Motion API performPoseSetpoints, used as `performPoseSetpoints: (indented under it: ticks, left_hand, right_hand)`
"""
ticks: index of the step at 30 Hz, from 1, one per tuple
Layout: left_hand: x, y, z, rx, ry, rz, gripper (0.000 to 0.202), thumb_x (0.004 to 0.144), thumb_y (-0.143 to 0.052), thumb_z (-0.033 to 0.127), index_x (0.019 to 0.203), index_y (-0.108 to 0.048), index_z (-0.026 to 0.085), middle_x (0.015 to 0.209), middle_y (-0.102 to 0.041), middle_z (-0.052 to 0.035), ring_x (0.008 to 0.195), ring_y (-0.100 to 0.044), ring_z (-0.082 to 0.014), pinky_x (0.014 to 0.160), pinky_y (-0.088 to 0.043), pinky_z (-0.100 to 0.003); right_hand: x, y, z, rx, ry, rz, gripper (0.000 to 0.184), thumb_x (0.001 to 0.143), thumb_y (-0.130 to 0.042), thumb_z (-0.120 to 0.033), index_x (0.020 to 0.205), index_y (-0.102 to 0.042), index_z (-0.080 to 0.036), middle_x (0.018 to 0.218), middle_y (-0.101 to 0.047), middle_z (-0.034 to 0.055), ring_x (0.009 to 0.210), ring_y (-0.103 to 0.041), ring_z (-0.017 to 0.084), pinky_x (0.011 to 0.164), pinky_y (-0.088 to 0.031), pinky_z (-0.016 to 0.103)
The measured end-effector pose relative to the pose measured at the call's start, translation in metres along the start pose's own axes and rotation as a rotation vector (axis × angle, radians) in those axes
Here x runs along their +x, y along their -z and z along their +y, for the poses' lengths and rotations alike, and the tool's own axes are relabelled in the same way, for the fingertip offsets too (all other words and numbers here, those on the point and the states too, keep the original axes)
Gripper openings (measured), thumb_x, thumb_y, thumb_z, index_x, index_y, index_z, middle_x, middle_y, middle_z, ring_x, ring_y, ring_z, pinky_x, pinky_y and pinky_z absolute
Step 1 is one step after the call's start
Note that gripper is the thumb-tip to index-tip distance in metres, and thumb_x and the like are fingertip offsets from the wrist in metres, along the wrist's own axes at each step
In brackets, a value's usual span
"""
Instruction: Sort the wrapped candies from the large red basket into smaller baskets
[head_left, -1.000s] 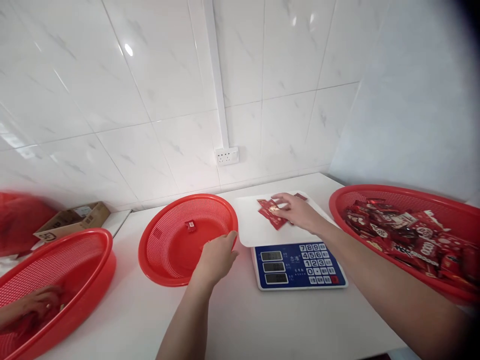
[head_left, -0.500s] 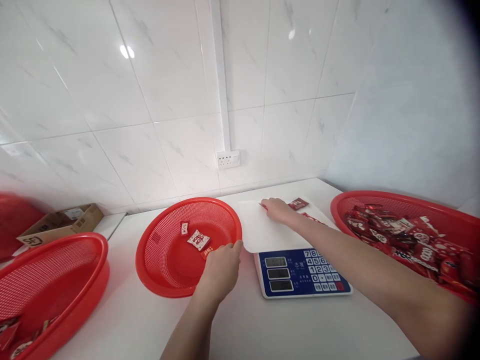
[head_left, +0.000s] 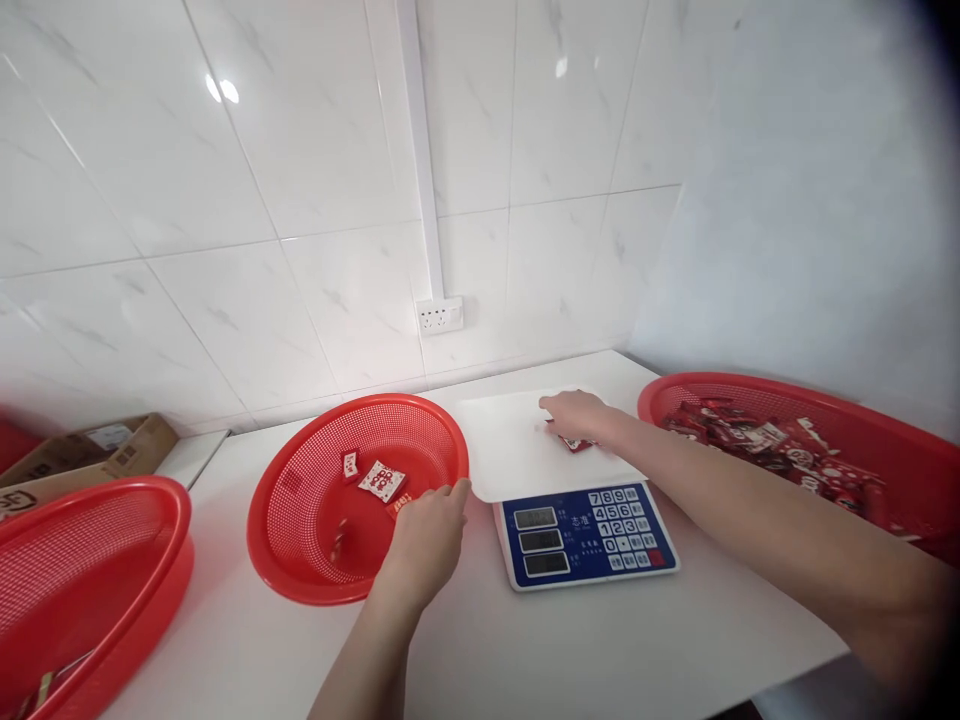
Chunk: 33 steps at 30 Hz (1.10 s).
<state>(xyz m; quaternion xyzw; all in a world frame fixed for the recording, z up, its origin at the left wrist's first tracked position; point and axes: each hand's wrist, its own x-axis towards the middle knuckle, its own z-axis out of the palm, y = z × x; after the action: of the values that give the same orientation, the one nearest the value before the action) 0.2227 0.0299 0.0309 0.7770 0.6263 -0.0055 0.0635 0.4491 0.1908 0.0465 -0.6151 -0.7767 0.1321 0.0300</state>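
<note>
My left hand (head_left: 426, 535) grips the near right rim of a round red mesh basket (head_left: 300, 480), which holds a few small red and white packets (head_left: 381, 481). My right hand (head_left: 574, 415) lies palm down on the white platter of a digital scale (head_left: 517, 450), its fingers over a red packet (head_left: 576, 443) that shows just under it. Below the platter is the scale's blue keypad and display panel (head_left: 585, 530).
A large red basket (head_left: 885, 430) heaped with red packets stands at the right. Another large red basket (head_left: 97, 560) sits at the left, a few packets at its bottom. A cardboard box (head_left: 82, 455) lies behind it. A wall socket (head_left: 439, 316) is above the counter.
Most red packets have gone from the scale platter, and several now lie in the middle basket. My right hand shifted across the platter onto the last packet. The other person's hand left the left basket.
</note>
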Motion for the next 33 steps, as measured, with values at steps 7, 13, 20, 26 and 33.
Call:
performPoseSetpoints:
  ticks: [7,13,20,26,33]
  left_hand:
    - [0.001,0.003,0.002,0.01,0.007,-0.015,0.023,0.092,-0.04,0.017,0.112,-0.049,0.021,0.095,-0.067,-0.0071,0.085,-0.065,-0.0202,0.063,-0.043,-0.027]
    - [0.0,0.003,0.001,0.009,0.013,-0.026,0.029,0.092,-0.039,0.018,0.12,-0.047,0.021,0.1,-0.067,-0.0086,0.091,-0.065,-0.0208,0.065,-0.044,-0.027]
    - [0.0,0.001,0.002,0.01,-0.003,-0.011,0.03,0.092,-0.037,0.015,0.119,-0.049,0.02,0.098,-0.068,-0.0084,0.088,-0.065,-0.022,0.064,-0.044,-0.029]
    - [0.001,0.002,0.003,0.027,-0.007,-0.014,0.027,0.091,-0.036,0.013,0.113,-0.05,0.019,0.096,-0.068,-0.0084,0.085,-0.065,-0.0215,0.063,-0.044,-0.028]
    - [0.001,0.003,0.002,0.031,-0.003,-0.025,0.029,0.092,-0.04,0.016,0.119,-0.047,0.021,0.101,-0.068,-0.0085,0.089,-0.066,-0.0217,0.063,-0.044,-0.028]
  right_hand:
    - [-0.006,0.001,-0.017,0.2,0.046,-0.015,0.03,0.083,-0.054,-0.016,0.113,-0.059,-0.014,0.098,-0.069,0.0117,0.09,-0.066,0.021,0.076,-0.051,0.032]
    - [-0.013,0.029,-0.035,0.332,0.303,-0.011,0.055,0.094,-0.043,-0.04,0.146,-0.027,-0.027,0.139,-0.05,0.0081,0.113,-0.058,0.015,0.087,-0.05,0.026]
    - [-0.026,-0.003,0.029,-0.099,-0.085,-0.07,0.033,0.073,-0.062,-0.011,0.106,-0.065,-0.014,0.107,-0.065,0.02,0.105,-0.059,0.039,0.085,-0.045,0.051]
    - [-0.03,-0.009,0.006,0.009,0.01,-0.033,0.04,0.085,-0.054,-0.025,0.124,-0.054,-0.018,0.116,-0.063,0.0144,0.104,-0.061,0.027,0.086,-0.046,0.039]
    - [-0.011,0.005,-0.025,0.213,0.27,0.048,0.062,0.092,-0.042,-0.051,0.147,-0.028,-0.026,0.149,-0.035,0.0089,0.132,-0.04,0.022,0.102,-0.039,0.034]
